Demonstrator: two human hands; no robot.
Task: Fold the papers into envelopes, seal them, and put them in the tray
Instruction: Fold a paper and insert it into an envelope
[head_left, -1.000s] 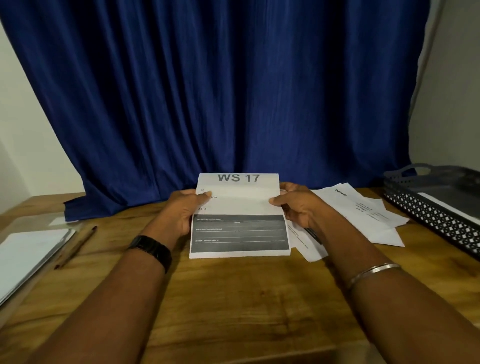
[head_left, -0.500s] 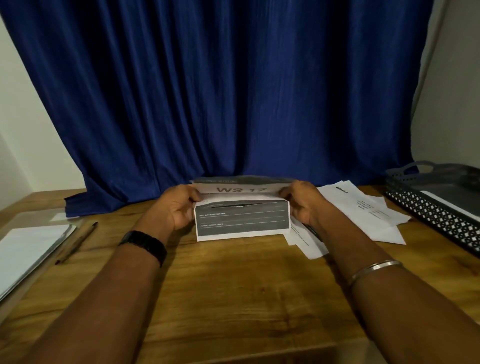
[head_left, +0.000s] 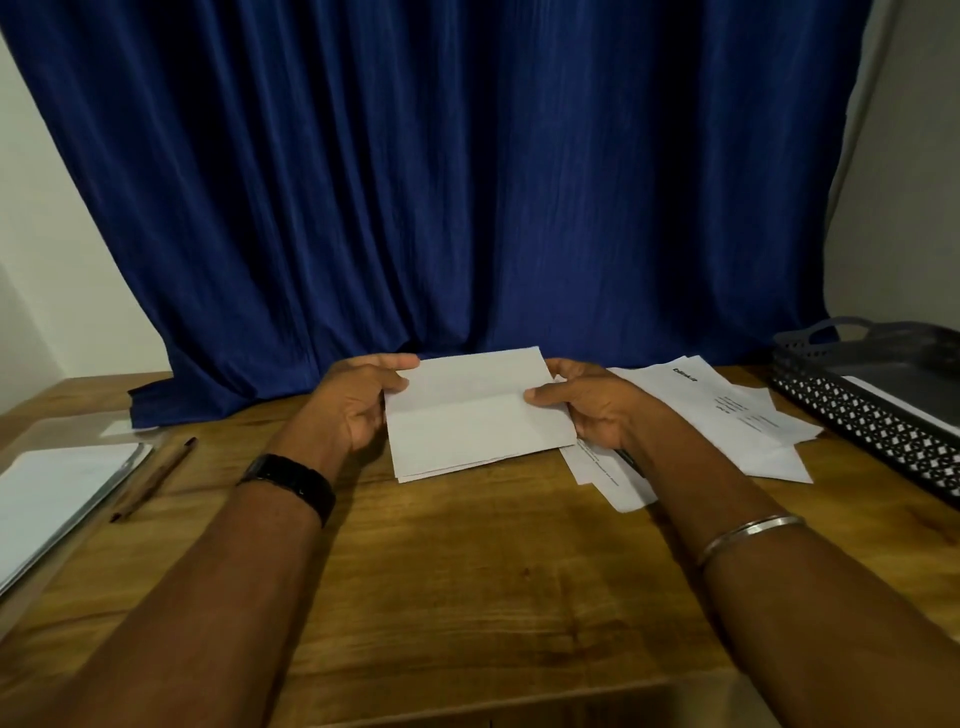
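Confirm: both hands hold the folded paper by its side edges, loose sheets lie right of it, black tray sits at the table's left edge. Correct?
No. The head view shows the black tray at the right edge of the table, not left. Otherwise correct: left hand and right hand hold the folded paper by its side edges, loose sheets right of it.

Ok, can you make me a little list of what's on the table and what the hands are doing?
held thing: folded paper, blank side up
left hand: grips the folded paper's left edge
right hand: grips its right edge
loose papers: spread on the table by the right hand
tray: dark, at the right, a pale sheet inside
pencil: lying on the left
curtain: blue, behind the table
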